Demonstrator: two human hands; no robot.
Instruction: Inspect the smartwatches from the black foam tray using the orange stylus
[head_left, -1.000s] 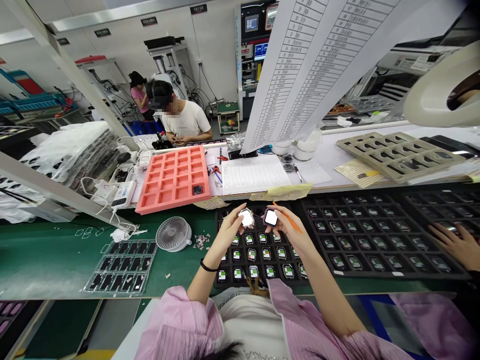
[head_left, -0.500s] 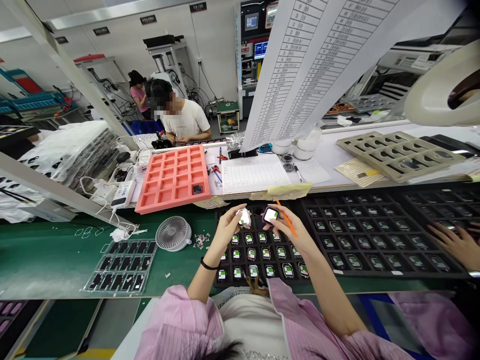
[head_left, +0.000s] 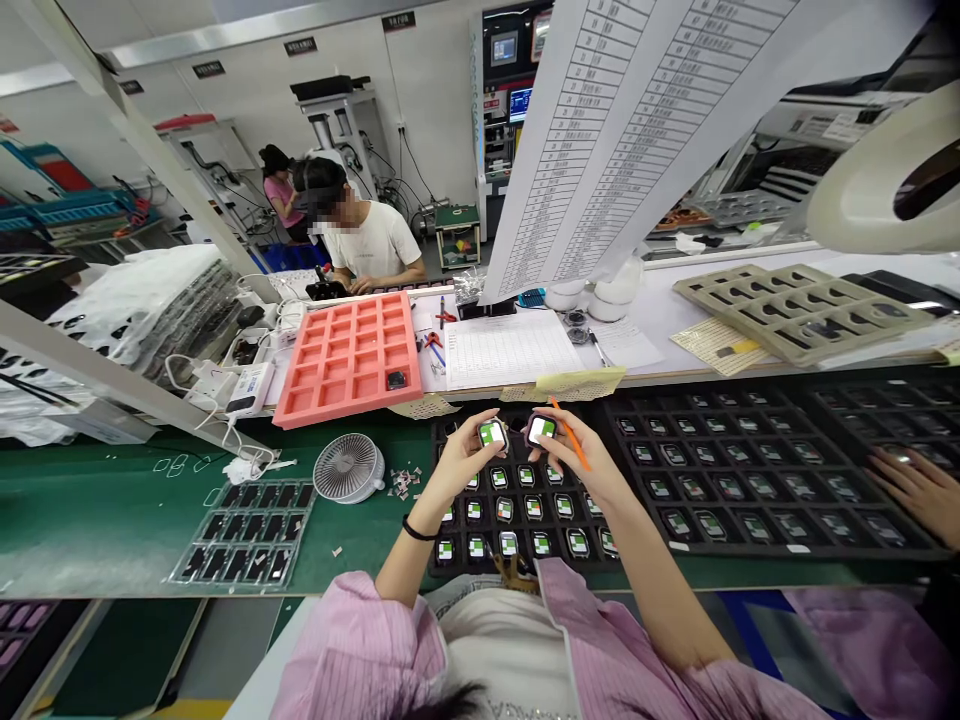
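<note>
My left hand (head_left: 463, 455) is closed on a smartwatch body (head_left: 491, 434), its lit screen showing white and green. In my right hand (head_left: 574, 450) is a second smartwatch body (head_left: 541, 430) with a dark case and a similar lit screen. An orange stick-like tool (head_left: 571, 434) also rests in the right hand, along the fingers. Both watches are held side by side, apart, above a black foam tray (head_left: 489, 524). Rows of lit watch bodies (head_left: 533, 507) lie in that tray's slots, and my forearms cover part of its edges.
A small fan (head_left: 348, 468) and a clear tray of black parts (head_left: 241, 532) stand left. A pink tray (head_left: 349, 360) and paper sheets (head_left: 512, 350) lie on the shelf ahead. More watches fill a black tray (head_left: 720, 470) at right, near a co-worker's hand (head_left: 915, 490).
The watch in my left hand has turned so its screen now shows white and green instead of a bright glare. At the right, one of the co-worker's hands has left view.
</note>
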